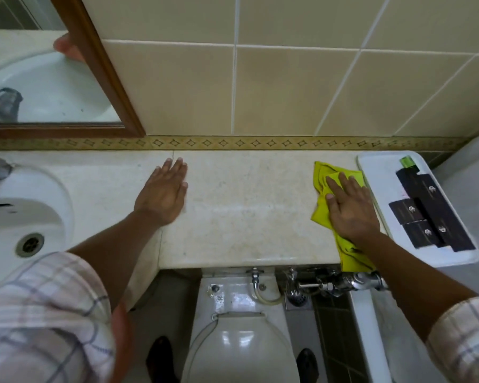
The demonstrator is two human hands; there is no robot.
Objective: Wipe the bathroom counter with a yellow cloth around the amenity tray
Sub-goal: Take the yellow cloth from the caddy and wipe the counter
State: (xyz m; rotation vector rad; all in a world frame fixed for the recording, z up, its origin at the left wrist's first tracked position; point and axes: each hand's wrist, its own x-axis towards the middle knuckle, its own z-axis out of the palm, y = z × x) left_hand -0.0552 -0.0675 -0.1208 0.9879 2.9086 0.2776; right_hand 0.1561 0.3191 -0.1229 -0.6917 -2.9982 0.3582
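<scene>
A beige stone counter (246, 211) runs along the tiled wall. My right hand (350, 208) presses flat on a crumpled yellow cloth (322, 175) at the counter's right part, just left of the amenity tray; the cloth's lower end hangs over the front edge. The white amenity tray (376, 167) lies at the far right and holds several black boxes and a green-capped bottle (408, 161). My left hand (163, 192) rests palm down, fingers spread, on the bare counter to the left of the middle, holding nothing.
A white sink (17, 211) with a drain and a tap sits at the left. A wood-framed mirror (100, 64) hangs above it. Below the counter's front edge are a toilet (238, 341) and chrome valves (329, 283). A white wall or tub side rises right of the tray.
</scene>
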